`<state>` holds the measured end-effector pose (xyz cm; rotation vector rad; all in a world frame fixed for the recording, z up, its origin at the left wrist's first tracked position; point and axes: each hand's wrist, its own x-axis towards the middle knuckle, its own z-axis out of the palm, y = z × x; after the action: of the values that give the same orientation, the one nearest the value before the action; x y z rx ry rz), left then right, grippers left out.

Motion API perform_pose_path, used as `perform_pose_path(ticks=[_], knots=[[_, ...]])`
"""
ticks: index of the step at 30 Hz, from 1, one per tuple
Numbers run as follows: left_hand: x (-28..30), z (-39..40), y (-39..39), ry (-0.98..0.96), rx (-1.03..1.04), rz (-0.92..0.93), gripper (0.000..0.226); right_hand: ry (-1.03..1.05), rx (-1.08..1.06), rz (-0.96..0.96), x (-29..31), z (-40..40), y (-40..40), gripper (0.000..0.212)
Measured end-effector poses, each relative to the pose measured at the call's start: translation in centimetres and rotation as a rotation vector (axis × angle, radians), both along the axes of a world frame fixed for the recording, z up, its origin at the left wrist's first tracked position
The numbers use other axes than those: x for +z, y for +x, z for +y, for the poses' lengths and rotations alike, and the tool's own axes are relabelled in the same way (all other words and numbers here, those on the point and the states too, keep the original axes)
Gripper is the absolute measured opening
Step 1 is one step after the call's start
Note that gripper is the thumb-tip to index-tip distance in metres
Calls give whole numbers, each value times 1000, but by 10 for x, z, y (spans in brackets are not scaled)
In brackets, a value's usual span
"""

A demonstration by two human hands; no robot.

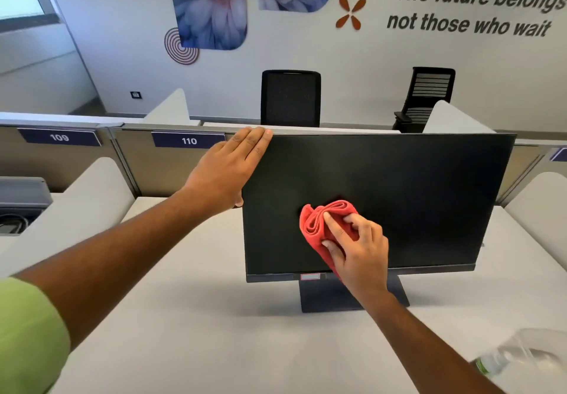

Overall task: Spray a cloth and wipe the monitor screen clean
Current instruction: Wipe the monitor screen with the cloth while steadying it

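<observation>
My right hand (pixel 357 249) pinches a bunched red cloth (pixel 322 225) and presses it against the lower middle of the dark monitor (pixel 414 194) screen. My left hand (pixel 228 168) lies flat with straight fingers along the monitor's upper left edge, up and left of the cloth. The monitor stands on the white surface (pixel 199 317). A blurred clear bottle (pixel 518 360) lies below and to the right of my right hand.

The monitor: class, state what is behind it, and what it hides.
Behind the monitor a grey partition edge shows, then two black chairs by the wall. The lower partition and the chairs' seats are hidden.
</observation>
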<state>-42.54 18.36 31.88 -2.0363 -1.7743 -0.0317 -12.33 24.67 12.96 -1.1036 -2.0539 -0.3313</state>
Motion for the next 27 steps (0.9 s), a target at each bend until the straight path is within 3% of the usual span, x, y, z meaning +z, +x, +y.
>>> perform_pose_path(ticks=[8,10,13,15,19,23,25,27], knots=[[0,3,-6,128,-60,134,137,-40,-217,223,24,12,-12,50],[-1,3,-6,130,-62,132,135,0,-157,146,4,-3,-21,52],[-3,0,-9,108,-68,101,136,109,62,-139,-26,-18,-5,63],[-3,-1,-10,89,-77,79,139,160,156,-227,-21,-10,11,66],[3,4,-6,67,-87,70,140,110,32,124,41,34,22,51],[4,6,-5,70,-97,71,142,43,-229,474,118,73,1,52],[3,6,-6,71,-99,59,143,82,-236,453,126,65,-33,53],[1,6,-8,81,-99,42,143,146,-133,311,112,45,-68,56]])
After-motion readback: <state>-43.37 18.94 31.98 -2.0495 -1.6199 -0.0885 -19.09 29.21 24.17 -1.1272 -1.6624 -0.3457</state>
